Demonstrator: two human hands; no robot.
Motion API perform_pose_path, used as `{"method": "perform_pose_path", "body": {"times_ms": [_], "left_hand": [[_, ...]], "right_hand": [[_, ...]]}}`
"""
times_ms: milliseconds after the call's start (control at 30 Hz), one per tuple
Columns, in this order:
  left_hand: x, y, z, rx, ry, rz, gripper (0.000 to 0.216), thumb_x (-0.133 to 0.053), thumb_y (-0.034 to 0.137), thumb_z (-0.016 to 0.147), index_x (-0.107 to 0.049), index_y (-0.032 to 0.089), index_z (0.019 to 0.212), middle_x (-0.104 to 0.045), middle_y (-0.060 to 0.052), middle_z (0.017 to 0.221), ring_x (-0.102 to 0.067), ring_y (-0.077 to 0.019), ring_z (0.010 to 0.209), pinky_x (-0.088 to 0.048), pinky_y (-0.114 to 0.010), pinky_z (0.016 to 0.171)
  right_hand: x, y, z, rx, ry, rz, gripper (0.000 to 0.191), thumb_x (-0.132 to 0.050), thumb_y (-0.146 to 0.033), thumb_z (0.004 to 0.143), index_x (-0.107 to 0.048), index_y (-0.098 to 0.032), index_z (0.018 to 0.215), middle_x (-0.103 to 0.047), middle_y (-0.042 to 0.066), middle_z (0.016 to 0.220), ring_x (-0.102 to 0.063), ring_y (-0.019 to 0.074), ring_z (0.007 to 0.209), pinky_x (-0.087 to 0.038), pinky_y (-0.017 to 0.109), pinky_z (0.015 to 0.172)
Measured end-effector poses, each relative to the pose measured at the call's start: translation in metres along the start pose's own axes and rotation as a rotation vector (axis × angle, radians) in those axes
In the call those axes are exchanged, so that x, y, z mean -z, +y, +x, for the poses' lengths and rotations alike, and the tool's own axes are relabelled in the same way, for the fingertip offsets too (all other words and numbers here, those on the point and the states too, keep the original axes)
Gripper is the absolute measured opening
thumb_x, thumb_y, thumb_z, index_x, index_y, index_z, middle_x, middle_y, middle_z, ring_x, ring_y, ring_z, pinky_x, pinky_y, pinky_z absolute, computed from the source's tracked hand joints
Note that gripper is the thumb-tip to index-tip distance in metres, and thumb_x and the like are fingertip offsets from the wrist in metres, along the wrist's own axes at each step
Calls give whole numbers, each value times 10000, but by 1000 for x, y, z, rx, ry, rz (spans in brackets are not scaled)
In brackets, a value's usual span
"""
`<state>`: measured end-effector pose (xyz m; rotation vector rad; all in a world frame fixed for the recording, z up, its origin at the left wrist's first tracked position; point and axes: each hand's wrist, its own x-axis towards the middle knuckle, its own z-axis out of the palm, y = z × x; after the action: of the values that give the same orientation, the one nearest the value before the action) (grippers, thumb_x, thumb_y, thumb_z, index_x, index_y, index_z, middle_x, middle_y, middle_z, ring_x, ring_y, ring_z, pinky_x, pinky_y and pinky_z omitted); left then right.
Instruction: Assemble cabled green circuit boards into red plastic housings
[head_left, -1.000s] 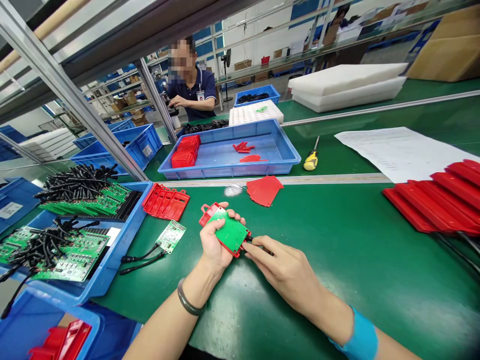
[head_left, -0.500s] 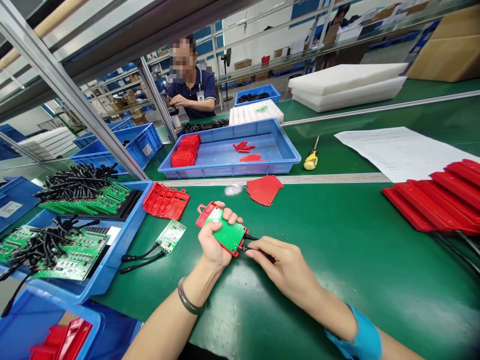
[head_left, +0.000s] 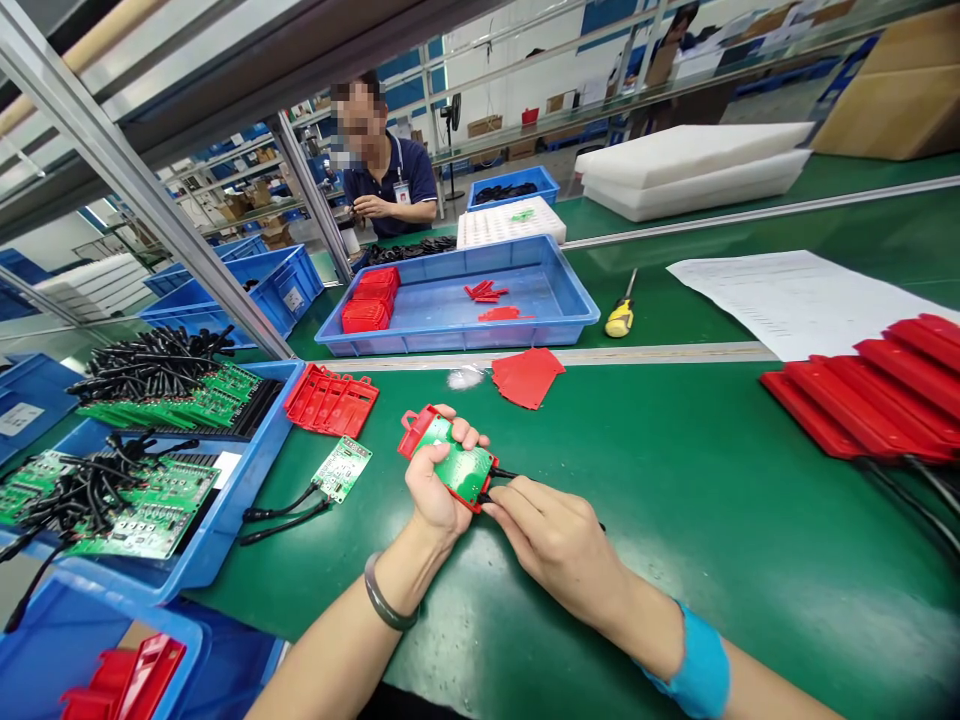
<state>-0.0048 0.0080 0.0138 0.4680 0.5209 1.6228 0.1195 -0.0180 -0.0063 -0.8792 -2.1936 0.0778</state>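
My left hand (head_left: pixel 442 480) is wrapped round a red plastic case (head_left: pixel 412 432) with a green circuit board (head_left: pixel 466 472) lying in it, thumb pressed on the board. At the case's lower right end, my right hand (head_left: pixel 551 530) pinches a black cable (head_left: pixel 487 496) where it leaves the case. A second black cable (head_left: pixel 507 474) comes out just above. To the left on the bench lies another circuit board (head_left: pixel 343 468) with two black leads. Behind it sit several red plastic cases (head_left: pixel 332 400) side by side. Red sheets (head_left: pixel 527 377) are fanned out beyond my hands.
A blue tray (head_left: pixel 457 338) with red parts stands ahead, a yellow screwdriver (head_left: pixel 621 316) beside it. Blue bins (head_left: pixel 259 440) of wired boards are at left. Red cases with cables (head_left: pixel 862 405) and paper (head_left: pixel 810 300) lie right. A co-worker (head_left: pixel 390 180) works across the bench.
My right hand has moved slightly left and up, its fingers now closer against the case's end. The held case has shifted a little to the right. The co-worker's hands have moved.
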Motion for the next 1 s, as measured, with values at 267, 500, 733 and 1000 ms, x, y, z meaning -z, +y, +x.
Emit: {"method": "perform_pose_path", "body": {"times_ms": [267, 500, 733, 1000], "left_hand": [[1, 0, 0, -52, -10, -108, 209, -468, 198, 671, -537, 204, 868, -375, 8, 731, -426, -114, 666, -411, -318, 792], [-3, 6, -1, -107, -8, -54, 243, -485, 234, 640, -525, 218, 880, -365, 11, 731, -427, -121, 666, -411, -327, 799], [-9, 12, -4, -75, -70, -1, 263, -507, 259, 615, -517, 224, 876, -341, 15, 710, -404, -119, 639, -409, -321, 766], [-9, 12, -6, -29, -149, 58, 276, -548, 274, 598, -532, 221, 869, -357, 12, 678, -386, -127, 616, -395, -338, 737]], "right_hand": [[-2, -5, 3, -560, -131, 592, 320, -424, -333, 924, -549, -194, 664, -548, -29, 517, -538, 107, 411, -397, 219, 441], [-11, -19, 3, -872, -188, 1070, 395, -480, -536, 834, -556, -167, 716, -570, -24, 480, -543, 112, 351, -334, 184, 344], [-10, -11, 6, -940, -322, 1326, 418, -547, -556, 778, -560, -145, 703, -550, -41, 448, -479, 69, 315, -289, 155, 337], [-14, -12, 5, -915, -266, 1172, 419, -519, -545, 795, -546, -156, 641, -515, -51, 407, -403, 59, 271, -255, 168, 322]]}}
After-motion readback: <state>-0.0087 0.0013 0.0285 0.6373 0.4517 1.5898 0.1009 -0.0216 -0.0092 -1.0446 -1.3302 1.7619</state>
